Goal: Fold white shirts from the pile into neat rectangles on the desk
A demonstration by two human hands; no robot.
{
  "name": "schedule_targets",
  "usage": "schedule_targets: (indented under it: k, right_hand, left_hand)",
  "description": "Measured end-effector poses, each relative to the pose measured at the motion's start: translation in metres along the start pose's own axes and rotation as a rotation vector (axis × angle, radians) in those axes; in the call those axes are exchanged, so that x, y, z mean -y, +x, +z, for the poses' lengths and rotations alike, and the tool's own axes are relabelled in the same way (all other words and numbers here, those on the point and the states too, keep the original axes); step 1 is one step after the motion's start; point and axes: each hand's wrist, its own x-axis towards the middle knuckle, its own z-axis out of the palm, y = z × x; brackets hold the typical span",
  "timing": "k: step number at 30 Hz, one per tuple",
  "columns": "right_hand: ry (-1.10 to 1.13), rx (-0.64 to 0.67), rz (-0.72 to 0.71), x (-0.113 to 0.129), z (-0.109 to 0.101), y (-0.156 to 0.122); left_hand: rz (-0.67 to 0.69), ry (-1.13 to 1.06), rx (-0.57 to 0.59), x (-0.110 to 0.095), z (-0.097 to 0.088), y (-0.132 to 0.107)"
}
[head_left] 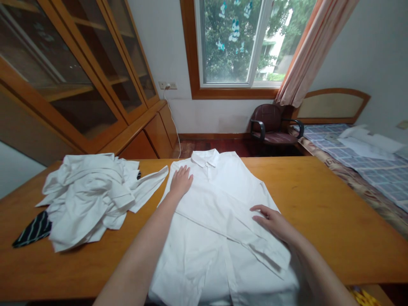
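The shirt (213,246) is plain white, and so is the pile (89,199), while the cloth (34,230) poking from it shows black with pale stripes, all against the orange-brown table (325,204). Around me the cabinet (156,131) is a similar honey brown, the wall (165,38) white, the curtain (314,59) salmon pink, the chair (267,117) maroon and black. I see blue-and-white stickers (235,30) and a sheet (360,157) in greyish-blue plaid.
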Motion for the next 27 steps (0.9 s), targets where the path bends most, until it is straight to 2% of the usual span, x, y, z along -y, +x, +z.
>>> schedule_targets:
  k: [4,11,14,17,20,24,27]
  right_hand:
    - [-0.078,-0.024,0.003,-0.008,0.001,-0.001]
    - [-0.323,-0.075,0.015,-0.023,-0.003,-0.011]
    - [-0.539,-0.178,-0.013,-0.021,-0.007,-0.019]
    - [-0.743,-0.373,-0.082,-0.007,-0.001,-0.026]
    - [-0.739,-0.482,-0.188,0.012,0.025,-0.032]
    - [-0.725,-0.445,-0.296,0.025,0.08,-0.036]
    - [-0.731,-0.442,-0.291,0.023,0.104,-0.035]
  left_hand:
    - [-0.088,0.075,0.139,0.006,0.004,0.004]
    - [-0.092,0.113,0.141,0.012,0.005,0.01]
    - [-0.094,0.12,0.134,0.011,0.005,0.009]
    - [-0.104,0.116,0.14,0.011,0.004,0.007]
    - [-0.114,0.114,0.15,0.01,0.002,0.006]
    - [-0.123,0.118,0.174,0.009,0.0,0.006]
    - [-0.128,0.121,0.172,0.01,0.0,0.005]
